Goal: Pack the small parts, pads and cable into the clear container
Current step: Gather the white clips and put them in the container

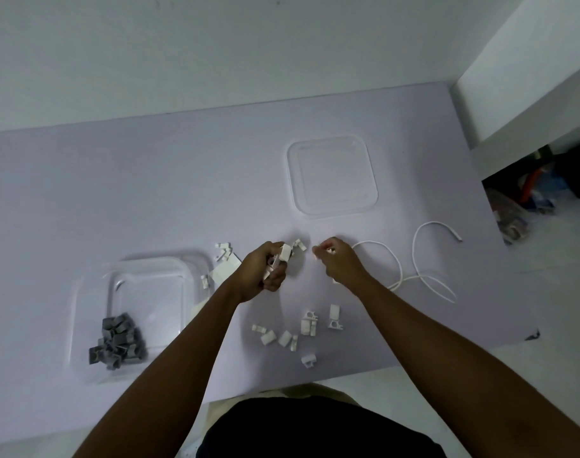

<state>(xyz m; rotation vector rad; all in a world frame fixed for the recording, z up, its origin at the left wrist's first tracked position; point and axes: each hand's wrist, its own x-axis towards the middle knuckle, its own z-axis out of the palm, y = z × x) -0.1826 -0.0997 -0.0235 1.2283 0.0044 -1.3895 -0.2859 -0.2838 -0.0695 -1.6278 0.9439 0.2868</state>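
Nearest the front edge, btwn the two forearms, a scatter of white clips (291,335) is lying loose on the lavender table (83,193). Left of them the clear container (149,285) is sitting open w/ a heap of grey clips (118,342) piling up in its near corner. The left forearm is passing just beside its right wall.

Further in, the left hand (260,274) is curling round a bunch of white parts (285,252), fingers closed on them. The right hand (339,262), apart from it, is pinching one small white piece (330,250) btwn thumb & fingertips.

A flat white pad (225,271) is lying just beside the container's far right corner, partly hidden behind the left wrist, w/ more white bits (223,251) just beyond. The white cable (414,276) is looping loose on the table right of the right hand, one end running under that wrist.

Farthest, the clear lid (331,175) is lying flat, well apart from the container. Off the table's right end, blurred clutter (526,200) is sitting on the floor.
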